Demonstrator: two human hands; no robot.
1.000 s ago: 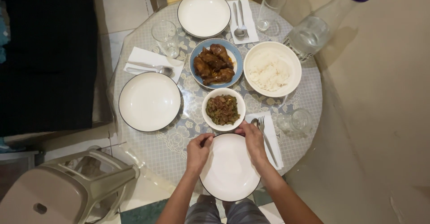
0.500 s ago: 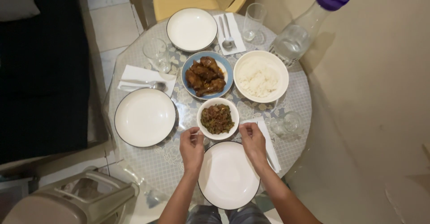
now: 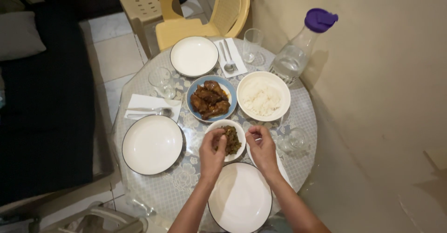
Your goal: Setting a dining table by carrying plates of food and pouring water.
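The small white bowl [image 3: 227, 139] of green relish is gripped by the left hand [image 3: 212, 154], steadying it; the right hand [image 3: 260, 147], beside it, is pinched together on nothing visible.

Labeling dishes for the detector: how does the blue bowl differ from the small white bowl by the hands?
The blue bowl has a blue rim and holds large brown meat pieces; the small white bowl is white, smaller, and holds a dark chopped green dish. The blue bowl stands untouched mid-table; the left hand touches the small white bowl's edge, with the right hand beside it. Both are round, on the glass-topped table.
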